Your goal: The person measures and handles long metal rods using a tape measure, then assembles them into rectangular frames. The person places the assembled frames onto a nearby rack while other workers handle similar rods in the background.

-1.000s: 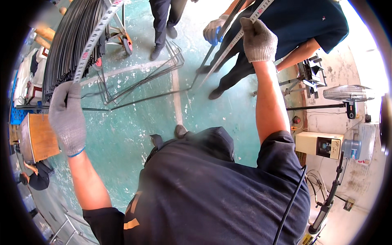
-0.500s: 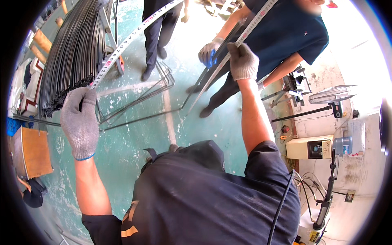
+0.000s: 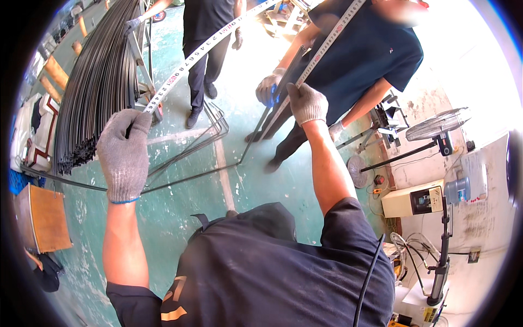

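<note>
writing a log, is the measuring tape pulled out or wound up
Pulled out: long stretches of the measuring tape run upward from the left hand and right hand.

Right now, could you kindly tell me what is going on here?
The person in the foreground holds white measuring tape: the grey-gloved left grip pinches one stretch, running up out of the picture, and the right grip holds another, beside dark bars. A co-worker's gloved hand is at those bars. A second co-worker stands near a bundle of black rods. Whether the two stretches join is out of view.
</note>
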Demonstrator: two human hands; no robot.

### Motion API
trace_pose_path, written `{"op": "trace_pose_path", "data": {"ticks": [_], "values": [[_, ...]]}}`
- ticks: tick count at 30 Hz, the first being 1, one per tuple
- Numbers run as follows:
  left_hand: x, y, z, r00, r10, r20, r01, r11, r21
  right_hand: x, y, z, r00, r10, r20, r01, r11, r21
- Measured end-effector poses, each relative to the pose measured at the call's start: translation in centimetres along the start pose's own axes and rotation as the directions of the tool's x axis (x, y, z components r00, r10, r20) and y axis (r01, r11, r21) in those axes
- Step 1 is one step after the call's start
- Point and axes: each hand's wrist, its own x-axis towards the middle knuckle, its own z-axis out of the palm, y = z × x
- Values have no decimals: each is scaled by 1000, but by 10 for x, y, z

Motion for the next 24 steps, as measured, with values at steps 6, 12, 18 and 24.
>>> {"op": "trace_pose_path", "data": {"ticks": [6,12,18,24], "values": [[4,2,9,994,-80,71,80,997,6,16,-5,-7,999,-1,47,3,1000,-28],[5,-4,14,997,-71,31,71,997,18,26,-2,1,994,10,106,-4,998,-65],[6,-16,19,998,-58,31,57,998,36,29,-9,-2,988,32,151,-20,996,-83],[8,-19,21,998,-58,28,57,998,29,32,-10,-5,995,16,103,-11,999,-53]]}}
